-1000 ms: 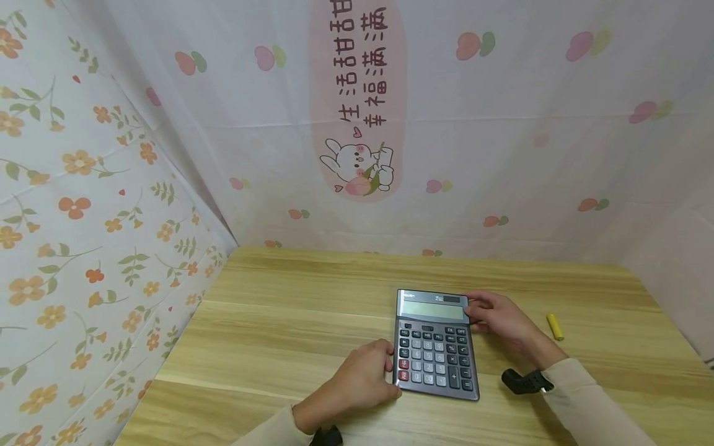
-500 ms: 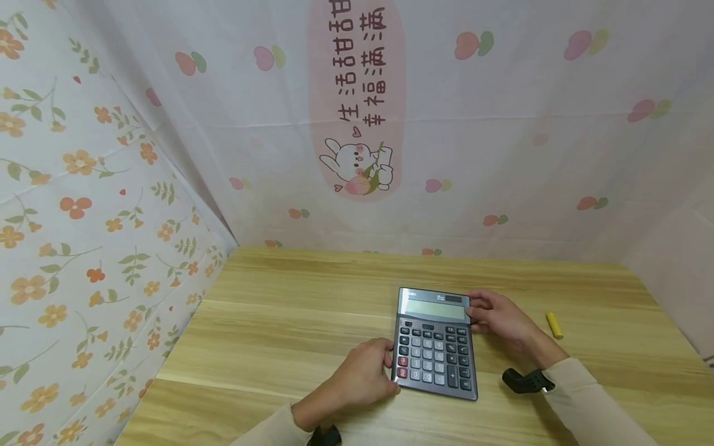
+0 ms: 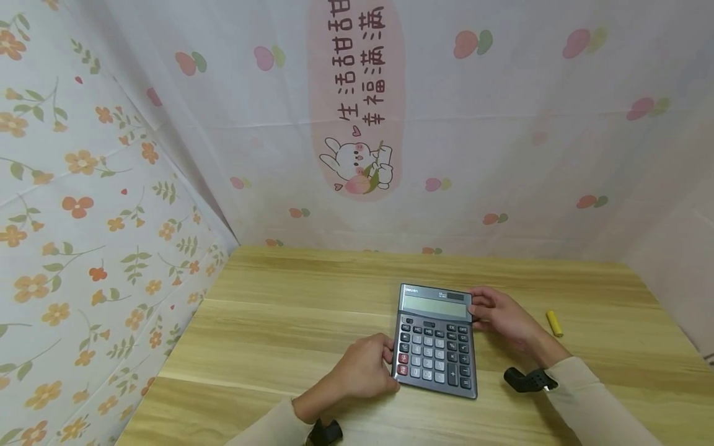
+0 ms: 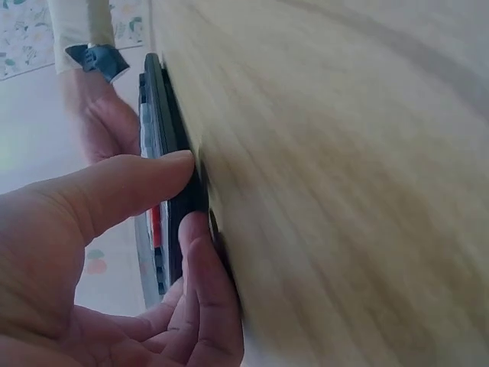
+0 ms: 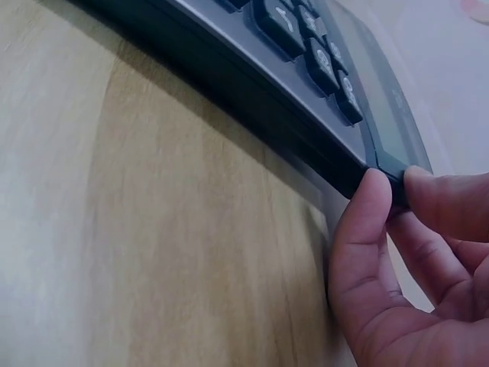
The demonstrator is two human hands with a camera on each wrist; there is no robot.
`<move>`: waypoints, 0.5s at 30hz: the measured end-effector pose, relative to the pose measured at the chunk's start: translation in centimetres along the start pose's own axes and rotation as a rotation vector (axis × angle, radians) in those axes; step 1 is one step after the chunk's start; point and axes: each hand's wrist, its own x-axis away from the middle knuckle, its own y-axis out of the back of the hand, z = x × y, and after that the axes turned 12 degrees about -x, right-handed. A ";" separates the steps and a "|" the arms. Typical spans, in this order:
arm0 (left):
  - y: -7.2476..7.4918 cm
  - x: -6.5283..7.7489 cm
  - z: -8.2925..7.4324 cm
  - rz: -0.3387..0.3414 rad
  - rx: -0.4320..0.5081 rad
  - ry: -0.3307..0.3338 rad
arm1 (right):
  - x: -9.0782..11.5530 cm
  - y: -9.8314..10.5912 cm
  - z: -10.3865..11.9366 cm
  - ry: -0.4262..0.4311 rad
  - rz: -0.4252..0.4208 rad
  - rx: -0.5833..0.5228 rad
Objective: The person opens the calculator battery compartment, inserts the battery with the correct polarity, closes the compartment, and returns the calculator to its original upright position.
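Observation:
A dark grey desk calculator lies face up over the wooden table, its display at the far end and two red keys at its lower left. My left hand grips the near part of its left edge; in the left wrist view the thumb and curled fingers are at that edge, close over the wood. On the opposite side, my right hand pinches the edge beside the display. The right wrist view shows the thumb at the display corner and fingers bent against the side and below.
A small yellow cylinder, like a battery, lies on the table to the right of my right hand. A printed white curtain hangs behind the table, and a floral cloth hangs at the left.
The calculator has shifted slightly away from me and a little to the right at its far end, both hands moving with it. Their grips look the same.

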 end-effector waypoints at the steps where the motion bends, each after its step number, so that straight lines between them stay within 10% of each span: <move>1: 0.2 0.1 -0.2 0.012 0.030 0.012 | 0.0 0.0 0.0 0.000 0.000 -0.001; 15: 0.7 0.3 0.1 0.086 0.336 0.011 | 0.3 0.3 -0.2 0.008 -0.011 -0.035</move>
